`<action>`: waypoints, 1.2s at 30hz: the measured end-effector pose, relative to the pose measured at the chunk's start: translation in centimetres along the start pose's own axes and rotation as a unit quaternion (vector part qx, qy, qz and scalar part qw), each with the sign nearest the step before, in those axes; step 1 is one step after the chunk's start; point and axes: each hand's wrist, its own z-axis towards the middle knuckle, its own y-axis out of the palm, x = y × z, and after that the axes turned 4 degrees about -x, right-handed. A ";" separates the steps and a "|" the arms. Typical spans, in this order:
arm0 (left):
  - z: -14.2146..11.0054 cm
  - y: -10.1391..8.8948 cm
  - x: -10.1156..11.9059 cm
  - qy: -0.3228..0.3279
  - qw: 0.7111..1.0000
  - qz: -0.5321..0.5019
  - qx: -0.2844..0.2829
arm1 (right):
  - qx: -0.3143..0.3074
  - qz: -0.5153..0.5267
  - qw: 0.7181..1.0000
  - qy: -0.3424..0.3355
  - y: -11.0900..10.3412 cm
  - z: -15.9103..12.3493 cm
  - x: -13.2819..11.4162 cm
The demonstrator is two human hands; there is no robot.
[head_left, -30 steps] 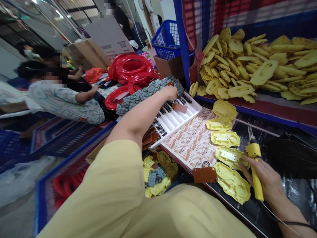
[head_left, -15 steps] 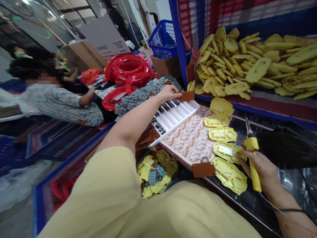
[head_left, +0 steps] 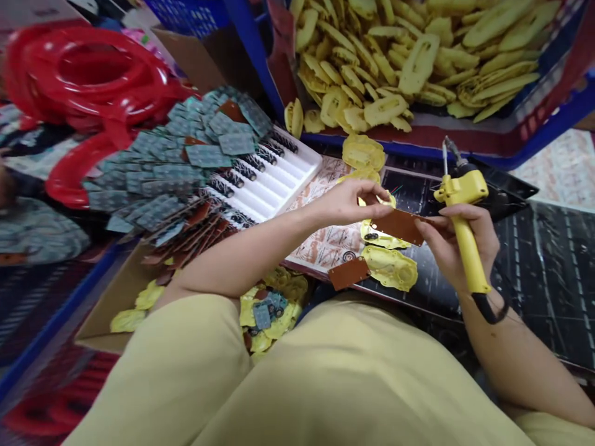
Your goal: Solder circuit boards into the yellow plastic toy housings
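Both hands are over the counter [head_left: 534, 266], close together, with one brown board [head_left: 400, 227] between them. Right hand [head_left: 469, 241] is clamped on the yellow tool [head_left: 466, 187] (looks like a soldering gun), thumb and finger also pinching the board's right end. Left hand [head_left: 352, 202] has fingertips at its left end; can't tell whether they grip or just touch. Board is tilted, above the row of yellow shells [head_left: 363, 152]; nearest shell [head_left: 391, 268] lies by the counter's near edge. Second board [head_left: 348, 273] sits at that edge, just beside it. Tool tip points up, away from the held board. White tray [head_left: 288, 192] is toward the counter's left, next to a pile of green-faced boards [head_left: 186, 155].

Step in hand, my read: two-handed board handling, tool not applied. Next move calls for a settled grip at both ends, tip kept off the left fingers. Risk: right hand's double duty could let the board twist.
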 end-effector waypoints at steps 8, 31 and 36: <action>1.0 3.4 -1.8 -0.060 0.969 -0.232 0.061 | 0.018 -0.108 0.988 -0.112 -0.2 -2.1 0.4; 2.1 4.1 -5.7 -0.037 0.942 0.326 -0.073 | -0.177 -0.279 0.926 -0.186 -7.9 -2.7 1.4; 1.5 5.1 -6.7 0.004 0.930 0.366 -0.041 | -0.105 -0.379 0.900 -0.188 -10.8 -4.5 -0.7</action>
